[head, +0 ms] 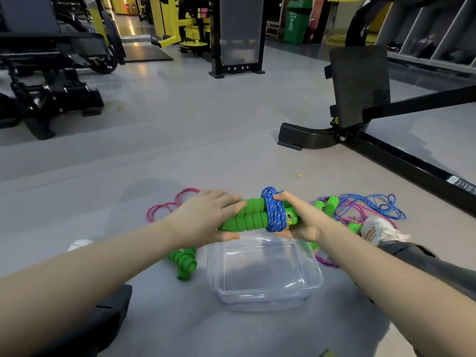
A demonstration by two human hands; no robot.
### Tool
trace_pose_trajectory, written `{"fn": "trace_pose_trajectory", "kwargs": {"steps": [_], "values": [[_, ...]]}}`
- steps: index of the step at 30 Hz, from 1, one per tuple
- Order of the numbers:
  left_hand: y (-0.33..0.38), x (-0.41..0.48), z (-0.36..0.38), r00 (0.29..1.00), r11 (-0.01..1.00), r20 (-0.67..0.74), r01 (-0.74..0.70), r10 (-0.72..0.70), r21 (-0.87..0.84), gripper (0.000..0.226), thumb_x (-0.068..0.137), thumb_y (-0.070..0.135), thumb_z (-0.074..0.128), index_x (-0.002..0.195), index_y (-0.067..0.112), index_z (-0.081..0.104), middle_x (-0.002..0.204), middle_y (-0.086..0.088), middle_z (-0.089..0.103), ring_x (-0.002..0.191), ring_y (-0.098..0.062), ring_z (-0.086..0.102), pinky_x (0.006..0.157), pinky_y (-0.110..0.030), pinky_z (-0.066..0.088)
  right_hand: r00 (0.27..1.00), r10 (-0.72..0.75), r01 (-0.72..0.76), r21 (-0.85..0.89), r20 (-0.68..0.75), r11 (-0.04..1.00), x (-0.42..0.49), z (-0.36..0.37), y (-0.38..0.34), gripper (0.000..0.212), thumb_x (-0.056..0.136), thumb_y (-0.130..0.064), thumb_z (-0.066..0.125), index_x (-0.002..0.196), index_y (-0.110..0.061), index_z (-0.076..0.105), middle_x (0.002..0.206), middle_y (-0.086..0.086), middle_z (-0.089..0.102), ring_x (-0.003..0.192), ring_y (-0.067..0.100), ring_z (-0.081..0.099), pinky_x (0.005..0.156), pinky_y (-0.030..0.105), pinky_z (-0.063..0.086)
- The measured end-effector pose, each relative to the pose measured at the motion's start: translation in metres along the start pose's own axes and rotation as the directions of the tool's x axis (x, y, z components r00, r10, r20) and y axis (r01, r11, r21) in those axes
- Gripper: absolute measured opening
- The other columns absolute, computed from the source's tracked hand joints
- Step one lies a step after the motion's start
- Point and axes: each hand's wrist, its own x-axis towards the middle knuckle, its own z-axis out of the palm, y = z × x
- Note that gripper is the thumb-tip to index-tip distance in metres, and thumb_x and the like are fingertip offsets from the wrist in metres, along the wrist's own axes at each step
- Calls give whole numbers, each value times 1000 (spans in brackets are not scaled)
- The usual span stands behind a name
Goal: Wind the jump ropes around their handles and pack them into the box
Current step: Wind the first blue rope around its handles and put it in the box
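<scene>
Two green foam handles (249, 215) lie side by side in my grip, just above the far edge of the box (268, 297). The blue rope (274, 215) is wound in a thick coil round their right end. My left hand (206, 215) wraps the bare end of the handles, fingers curled over the top and thumb underneath. My right hand (301, 220) closes round the coiled end, forefinger hooked at the top of the wraps. I judge the winding of this rope about done and packing the step in hand. Next I need to lower the bundle into the box, keeping the coil pinched so it cannot spring loose. Left of the box lies another pair of green handles (184, 261), with pink rope (164, 207) beyond. Right of the box sits a tangle of blue and pink rope (368, 204), not yet wound.
</scene>
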Motion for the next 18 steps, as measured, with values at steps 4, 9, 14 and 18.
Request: {"fn": "trace_pose_trajectory", "kwargs": {"steps": [4,9,14,18], "values": [[28,-10,51,986,999,158,-48,49,-11,86,48,55,84,117,11,57,97,-4,68,72,-21,65,58,-26,54,987,146,-145,20,-64,989,20,-9,48,20,79,-29,65,92,-13,62,66,7,68,65,20,63,56,32,59],[62,-21,99,956,998,287,41,-52,42,72,41,27,86,108,7,70,93,-9,70,74,-21,66,59,-27,55,977,192,-184,91,-92,979,46,-16,86,21,77,-24,68,95,-14,62,81,11,67,72,24,63,58,35,56],[77,-18,121,942,993,316,105,-114,47,56,50,13,69,106,2,72,102,-14,71,81,-30,71,64,-33,57,966,233,-219,122,-115,968,69,-25,104,40,78,-22,67,114,-7,60,95,18,67,80,30,64,71,41,56],[75,-11,129,933,981,315,193,-174,-27,67,64,1,55,131,0,53,107,-21,66,93,-33,67,70,-35,57,975,195,-178,144,-111,973,82,-26,112,29,81,-20,64,108,-10,60,91,15,67,78,27,64,70,39,57]]}}
